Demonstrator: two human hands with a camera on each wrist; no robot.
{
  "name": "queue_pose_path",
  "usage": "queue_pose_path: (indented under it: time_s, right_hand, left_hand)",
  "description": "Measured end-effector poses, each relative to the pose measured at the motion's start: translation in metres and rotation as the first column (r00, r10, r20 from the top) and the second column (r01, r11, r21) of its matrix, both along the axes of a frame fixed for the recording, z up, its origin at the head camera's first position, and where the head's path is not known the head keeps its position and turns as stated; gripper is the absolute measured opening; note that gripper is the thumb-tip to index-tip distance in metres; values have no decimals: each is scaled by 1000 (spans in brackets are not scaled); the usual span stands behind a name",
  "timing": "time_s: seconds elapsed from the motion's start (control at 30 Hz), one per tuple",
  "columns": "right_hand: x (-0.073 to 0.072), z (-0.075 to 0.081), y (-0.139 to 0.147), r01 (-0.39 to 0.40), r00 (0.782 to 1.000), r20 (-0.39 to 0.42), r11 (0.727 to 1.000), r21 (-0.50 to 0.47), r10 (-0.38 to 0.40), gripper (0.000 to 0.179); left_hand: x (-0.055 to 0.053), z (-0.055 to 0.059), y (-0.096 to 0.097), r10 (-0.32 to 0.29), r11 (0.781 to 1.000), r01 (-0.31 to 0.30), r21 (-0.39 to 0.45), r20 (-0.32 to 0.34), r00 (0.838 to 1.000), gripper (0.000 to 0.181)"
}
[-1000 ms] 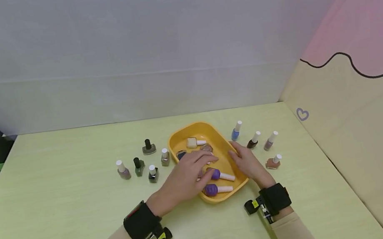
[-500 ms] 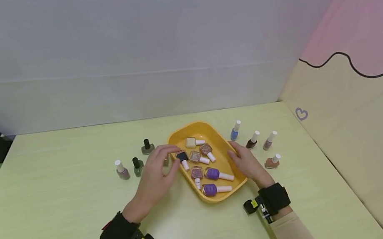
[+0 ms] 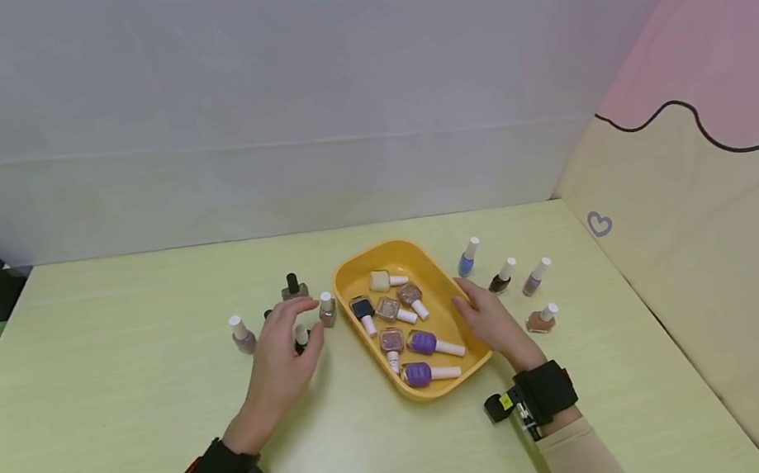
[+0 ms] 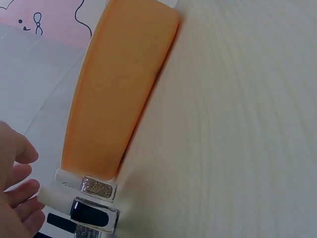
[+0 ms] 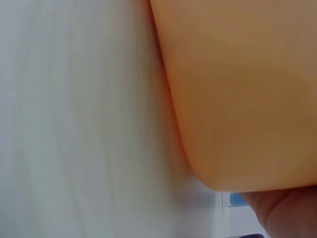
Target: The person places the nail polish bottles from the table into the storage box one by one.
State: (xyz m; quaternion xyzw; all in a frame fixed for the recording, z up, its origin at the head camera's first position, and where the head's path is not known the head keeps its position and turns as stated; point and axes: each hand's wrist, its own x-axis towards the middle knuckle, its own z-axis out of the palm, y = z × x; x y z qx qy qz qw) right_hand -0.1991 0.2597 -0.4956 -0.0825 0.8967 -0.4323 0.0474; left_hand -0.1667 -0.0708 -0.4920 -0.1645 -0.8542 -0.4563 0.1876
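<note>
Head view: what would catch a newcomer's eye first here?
The yellow tray at the middle of the pale green table, with seven nail polish bottles lying flat in it, two of them purple. More bottles stand upright on either side of it. The left hand reaches among the bottles left of the tray, while the right hand rests against the tray's right rim.
</note>
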Motion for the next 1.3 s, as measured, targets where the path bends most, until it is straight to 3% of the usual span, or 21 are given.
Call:
queue_pose_path:
  time_s: [0.27, 0.63, 1.3]
  right_hand:
    - [0, 1, 0, -3, 1000, -4, 1000, 6, 3, 39]
    - [1, 2, -1, 16, 1000, 13, 1000, 9, -17, 39]
    - [0, 2, 0, 8, 1000, 12, 1000, 7, -8, 40]
  left_hand:
    - [3, -9, -5, 48, 998, -45, -33, 115, 992, 44]
    - [4, -15, -3, 117, 993, -113, -30, 261, 958, 40]
    - [9, -24, -4, 133, 991, -131, -28, 281, 951, 25]
